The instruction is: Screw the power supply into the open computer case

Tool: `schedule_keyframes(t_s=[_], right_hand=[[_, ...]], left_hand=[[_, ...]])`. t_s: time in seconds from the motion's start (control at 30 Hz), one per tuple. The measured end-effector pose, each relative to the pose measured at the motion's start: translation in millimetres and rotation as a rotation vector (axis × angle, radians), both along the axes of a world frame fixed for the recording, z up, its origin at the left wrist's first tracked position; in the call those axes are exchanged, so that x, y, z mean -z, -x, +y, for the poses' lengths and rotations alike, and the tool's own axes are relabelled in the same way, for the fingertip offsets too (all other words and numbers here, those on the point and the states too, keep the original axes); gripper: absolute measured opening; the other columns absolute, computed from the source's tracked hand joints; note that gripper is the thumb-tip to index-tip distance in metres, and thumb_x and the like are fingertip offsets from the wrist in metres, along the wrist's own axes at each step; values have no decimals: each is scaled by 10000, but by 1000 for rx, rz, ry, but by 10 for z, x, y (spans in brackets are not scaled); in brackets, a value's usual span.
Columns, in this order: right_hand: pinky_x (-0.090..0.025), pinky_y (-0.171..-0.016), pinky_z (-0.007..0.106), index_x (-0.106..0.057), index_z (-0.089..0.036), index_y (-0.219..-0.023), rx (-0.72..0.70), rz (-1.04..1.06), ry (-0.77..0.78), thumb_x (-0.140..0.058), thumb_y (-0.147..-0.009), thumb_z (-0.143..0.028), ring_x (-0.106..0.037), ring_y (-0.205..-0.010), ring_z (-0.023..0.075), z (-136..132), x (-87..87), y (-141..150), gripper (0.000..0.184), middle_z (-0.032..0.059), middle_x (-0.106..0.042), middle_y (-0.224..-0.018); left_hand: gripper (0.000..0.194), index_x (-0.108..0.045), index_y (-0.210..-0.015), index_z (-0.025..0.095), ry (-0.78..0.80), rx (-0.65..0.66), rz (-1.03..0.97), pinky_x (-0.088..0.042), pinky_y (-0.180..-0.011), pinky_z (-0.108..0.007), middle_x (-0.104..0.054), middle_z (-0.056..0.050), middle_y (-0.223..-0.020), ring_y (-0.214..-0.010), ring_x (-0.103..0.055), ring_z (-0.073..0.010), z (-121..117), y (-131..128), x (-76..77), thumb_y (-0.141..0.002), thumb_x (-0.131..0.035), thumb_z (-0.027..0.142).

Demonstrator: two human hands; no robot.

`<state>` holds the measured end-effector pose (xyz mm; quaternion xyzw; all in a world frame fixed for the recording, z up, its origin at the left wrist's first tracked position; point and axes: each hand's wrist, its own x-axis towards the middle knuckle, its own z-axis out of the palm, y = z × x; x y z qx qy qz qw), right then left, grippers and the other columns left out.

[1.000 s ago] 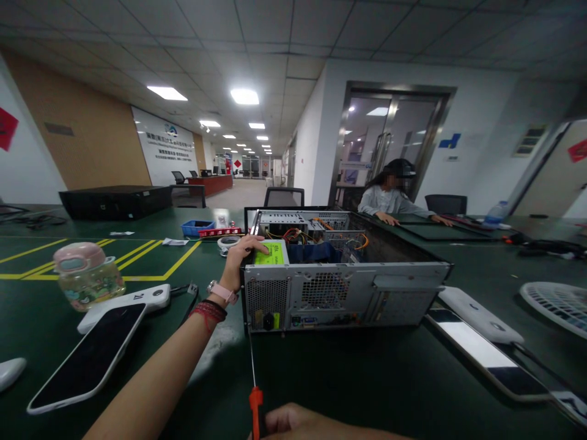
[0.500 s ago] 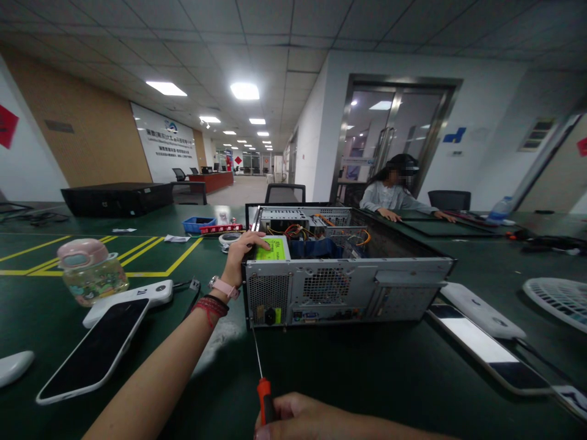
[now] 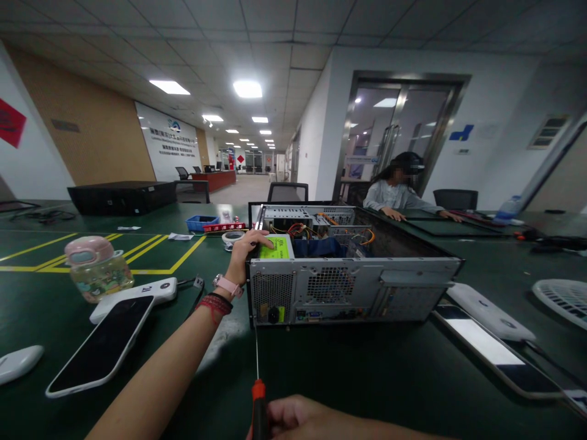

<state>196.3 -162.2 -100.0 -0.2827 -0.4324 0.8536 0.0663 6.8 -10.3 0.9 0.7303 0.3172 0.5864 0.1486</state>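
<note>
An opened desktop computer case [image 3: 367,299] lies on the table with its back panel facing me. My left hand [image 3: 245,247] grips its near left top corner, fingers over the power supply [image 3: 279,247] with its yellow-green label; the thumb is hidden. In my right hand [image 3: 298,418], at the bottom of the view, is a screwdriver [image 3: 258,391] with a red and black handle. Its thin shaft points away from me, and the tip meets the lower left corner of the back panel. Whether it sits in a screw is too small to tell.
On the left are a phone [image 3: 103,345], a white power bank [image 3: 156,290] and a pink-lidded bottle [image 3: 98,269]. To the right lie another phone [image 3: 499,351] and a white fan grille [image 3: 562,299]. A blue tray [image 3: 202,223] stands behind. Across the table sits a person [image 3: 397,189].
The screwdriver handle has swung slightly left, bringing its shaft nearly straight up in the view. My left hand keeps its place on the case. The whole view has shifted slightly.
</note>
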Motion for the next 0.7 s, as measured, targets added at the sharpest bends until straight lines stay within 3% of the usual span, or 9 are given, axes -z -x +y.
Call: schedule_keyframes(t_s=[0.17, 0.43, 0.57, 0.7], right_hand=[[-408, -698, 121, -671, -78, -938, 28, -6, 39, -916, -426, -371, -580, -703, -1, -1, -29, 40, 639, 4, -647, -869], [-401, -691, 130, -670, -108, -987, 14, -41, 0, -905, -487, -358, -584, -725, 5, 61, 117, 25, 607, -12, -632, -889], [-390, -690, 133, -698, -96, -931, -3, -57, 22, -900, -457, -423, -558, -682, 1, 48, 34, 24, 610, -14, -627, -831], [-397, -706, 121, -720, -115, -959, -35, 21, 38, -871, -545, -422, -560, -690, -9, 24, -37, 2, 537, 3, -641, -874]], left_hand=[[398, -697, -760, 138, -1, 13, -4, -368, -1057, -398, -690, -130, -959, -1109, -562, -264, -13, -4, -12, -817, -303, 147], [385, -691, -745, 139, 10, 13, -17, -370, -1042, -402, -692, -131, -981, -1093, -563, -272, 9, -7, -4, -815, -313, 161], [382, -685, -711, 147, 23, 16, -45, -370, -1035, -406, -696, -128, -932, -1088, -563, -275, 24, -14, 6, -806, -316, 172], [361, -684, -717, 152, 22, 10, -42, -374, -1037, -399, -699, -122, -941, -1098, -563, -271, 13, -13, 4, -806, -335, 170]])
